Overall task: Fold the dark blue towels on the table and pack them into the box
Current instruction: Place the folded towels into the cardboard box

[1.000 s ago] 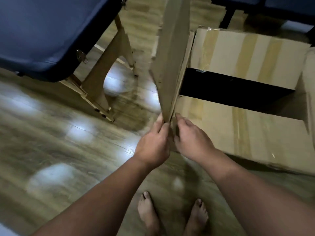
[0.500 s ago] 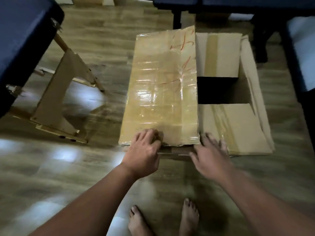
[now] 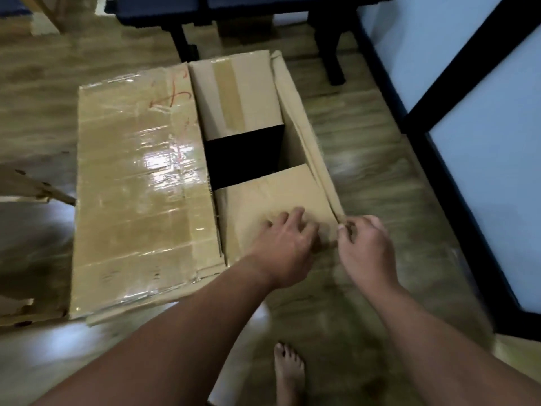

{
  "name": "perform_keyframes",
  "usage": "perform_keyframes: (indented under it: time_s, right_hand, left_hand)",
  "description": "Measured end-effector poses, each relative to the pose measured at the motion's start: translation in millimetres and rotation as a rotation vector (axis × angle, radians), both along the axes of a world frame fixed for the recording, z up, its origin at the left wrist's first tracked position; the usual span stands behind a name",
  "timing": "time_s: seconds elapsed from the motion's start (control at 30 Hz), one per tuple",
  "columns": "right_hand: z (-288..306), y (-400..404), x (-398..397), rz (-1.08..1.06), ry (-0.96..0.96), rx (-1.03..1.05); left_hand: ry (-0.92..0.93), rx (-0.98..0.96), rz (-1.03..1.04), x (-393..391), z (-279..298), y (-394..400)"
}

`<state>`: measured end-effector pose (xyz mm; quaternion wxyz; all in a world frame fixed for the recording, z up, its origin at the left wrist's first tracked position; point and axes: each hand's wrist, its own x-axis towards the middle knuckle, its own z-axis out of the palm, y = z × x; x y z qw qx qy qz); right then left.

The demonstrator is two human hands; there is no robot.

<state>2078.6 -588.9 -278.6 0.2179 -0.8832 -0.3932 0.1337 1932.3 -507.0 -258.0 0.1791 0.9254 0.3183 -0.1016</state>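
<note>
Head view: the box (image 3: pixel 140 183) is set on the floor, one flap shut. The near flap (image 3: pixel 272 197) is pressed by the left hand (image 3: pixel 285 244), grip wide; the side flap (image 3: pixel 304 127) is pinched by the right hand (image 3: pixel 366 247). No towels are seen. A slipped pinch could let that flap spring away.

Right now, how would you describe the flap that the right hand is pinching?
Find the cardboard box on the wooden floor. Its wide taped flap is folded down on the left. The one meant is the narrow flap on the box's right edge, standing up, pinched by the right hand.
</note>
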Motion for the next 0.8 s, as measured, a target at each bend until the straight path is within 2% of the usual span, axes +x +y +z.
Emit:
perform_keyframes:
  time_s: [0.13, 0.3, 0.43, 0.47, 0.63, 0.7, 0.8]
  right_hand:
    - [-12.1, 4.4, 26.3, -0.112, 0.195, -0.206]
    - [-29.9, 17.9, 38.5, -0.220, 0.431, -0.268]
    - [-58.2, 28.3, 38.5, -0.492, 0.919, -0.149]
    - [-59.6, 30.8, 38.3, -0.556, 0.993, -0.091]
    - [-47.5, 37.7, 43.7, -0.935, 0.969, 0.288]
    - [-39.0, 39.1, 46.8, -0.985, 0.972, 0.413]
    - [-19.9, 43.8, 46.9, -0.936, 0.890, 0.531]
  left_hand:
    - [0.016, 0.016, -0.097, 57.8, -7.9, 8.1]
    - [0.109, 0.074, -0.151, 71.9, -26.8, 10.3]
    - [0.102, 0.056, -0.135, 70.3, -33.3, 7.3]
    - [0.102, 0.059, -0.138, 70.9, -33.1, 7.7]
    - [0.113, 0.094, -0.146, 72.2, -30.2, 7.5]
    - [0.113, 0.097, -0.145, 71.9, -29.4, 7.4]
    - [0.093, 0.095, -0.143, 70.2, -26.3, 7.6]
